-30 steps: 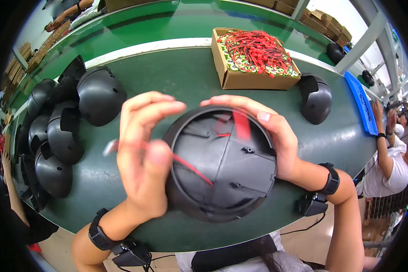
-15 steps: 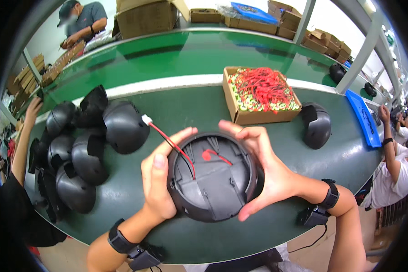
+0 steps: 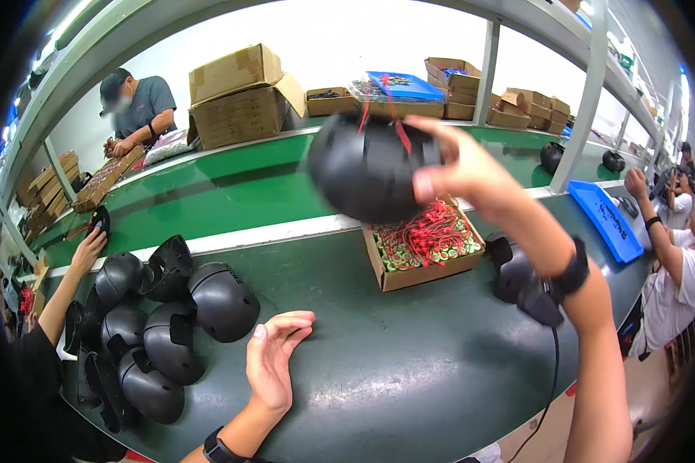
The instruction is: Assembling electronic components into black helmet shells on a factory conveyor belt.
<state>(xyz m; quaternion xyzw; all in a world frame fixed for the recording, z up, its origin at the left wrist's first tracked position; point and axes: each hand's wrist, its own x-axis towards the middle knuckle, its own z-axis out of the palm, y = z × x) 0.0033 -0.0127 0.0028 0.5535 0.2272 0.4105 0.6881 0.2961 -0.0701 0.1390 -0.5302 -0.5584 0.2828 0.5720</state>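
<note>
In my right hand (image 3: 467,166) is a round black plastic housing (image 3: 359,174), raised over the far edge of the green worktable (image 3: 386,355). Thumb and fingers grip its right side, and red wires stick out at its top. Motion blurs it a little. My left hand (image 3: 274,366) holds nothing; its fingers are loosely extended above the table, beside a group of black dome-shaped shells (image 3: 224,301). Below the raised housing stands a cardboard box (image 3: 409,278) full of red-wired green pieces. Another black shell (image 3: 510,270) lies to its right, partly hidden by my right wrist.
A green conveyor belt (image 3: 232,208) runs beyond a pale rail. A blue tray (image 3: 606,220) with small dark parts lies at the right. Grey posts (image 3: 483,73) rise beyond the table. A co-worker's hand (image 3: 89,251) reaches in at left; other people work behind and at right.
My right hand has lifted the housing up and away from me and tipped it, so its outer side faces me. The left hand has let go and dropped lower. The view has tilted up.
</note>
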